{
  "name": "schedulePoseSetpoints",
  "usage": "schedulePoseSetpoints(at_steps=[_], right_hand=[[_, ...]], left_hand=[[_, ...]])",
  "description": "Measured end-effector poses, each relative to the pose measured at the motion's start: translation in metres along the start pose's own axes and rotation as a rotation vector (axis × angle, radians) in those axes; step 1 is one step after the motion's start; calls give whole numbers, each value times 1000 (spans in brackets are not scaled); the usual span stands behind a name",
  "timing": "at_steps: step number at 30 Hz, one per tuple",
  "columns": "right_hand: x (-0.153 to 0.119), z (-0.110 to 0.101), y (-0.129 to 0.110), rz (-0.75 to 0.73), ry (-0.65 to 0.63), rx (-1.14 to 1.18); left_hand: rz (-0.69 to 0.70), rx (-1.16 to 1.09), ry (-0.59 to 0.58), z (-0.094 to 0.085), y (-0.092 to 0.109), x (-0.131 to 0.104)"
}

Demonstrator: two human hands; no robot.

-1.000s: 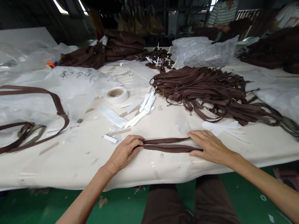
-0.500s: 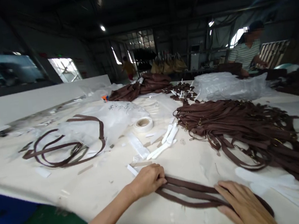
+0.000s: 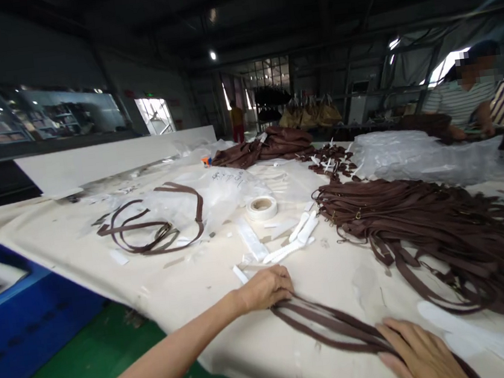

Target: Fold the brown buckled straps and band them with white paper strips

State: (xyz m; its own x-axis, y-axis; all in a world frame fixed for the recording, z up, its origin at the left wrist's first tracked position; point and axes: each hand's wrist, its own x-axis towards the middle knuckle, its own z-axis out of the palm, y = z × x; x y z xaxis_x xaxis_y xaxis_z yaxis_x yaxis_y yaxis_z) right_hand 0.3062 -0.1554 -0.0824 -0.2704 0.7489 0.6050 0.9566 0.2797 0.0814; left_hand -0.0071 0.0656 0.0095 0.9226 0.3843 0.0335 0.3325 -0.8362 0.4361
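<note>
Several brown straps [image 3: 326, 324] stretch side by side over the cream-covered table near its front edge. My left hand [image 3: 269, 288] is closed around their left end. My right hand [image 3: 422, 348] lies over their right part, fingers bent around them with the thumb below; its palm hides part of the straps. A large pile of brown straps with brass-coloured hooks [image 3: 423, 212] is beyond my right hand. White gloves [image 3: 490, 325] lie to the right of that hand. Another looped brown strap [image 3: 199, 210] rests on the left of the table.
A white tape roll [image 3: 262, 208] and white strips [image 3: 292, 245] lie mid-table. Clear plastic [image 3: 425, 151] and brown material [image 3: 265, 147] are farther back. Across the table stands a person [image 3: 464, 95] in a striped shirt. A blue surface [image 3: 43, 316] is at the lower left.
The view has turned left, so the table's things appear farther right and more of the blue surface shows. Both hands remain on the straps, which bunch closer together near my right hand.
</note>
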Motion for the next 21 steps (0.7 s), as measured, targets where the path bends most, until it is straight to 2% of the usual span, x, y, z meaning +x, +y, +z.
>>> schedulePoseSetpoints(at_steps=[3,6,13,17,21], right_hand=[[6,-19,-10,92,-113,41],[10,-27,-13,131,-212,56],[9,-30,-12,160,-263,66],[12,-34,-13,183,-297,86],[26,-43,-13,212,-364,124]], left_hand=[[2,-86,-32,3,-3,-1],[12,-157,-72,3,-6,-2],[109,-101,-114,-6,-2,-13],[167,43,-61,4,-2,-19],[152,46,60,22,-2,-17]])
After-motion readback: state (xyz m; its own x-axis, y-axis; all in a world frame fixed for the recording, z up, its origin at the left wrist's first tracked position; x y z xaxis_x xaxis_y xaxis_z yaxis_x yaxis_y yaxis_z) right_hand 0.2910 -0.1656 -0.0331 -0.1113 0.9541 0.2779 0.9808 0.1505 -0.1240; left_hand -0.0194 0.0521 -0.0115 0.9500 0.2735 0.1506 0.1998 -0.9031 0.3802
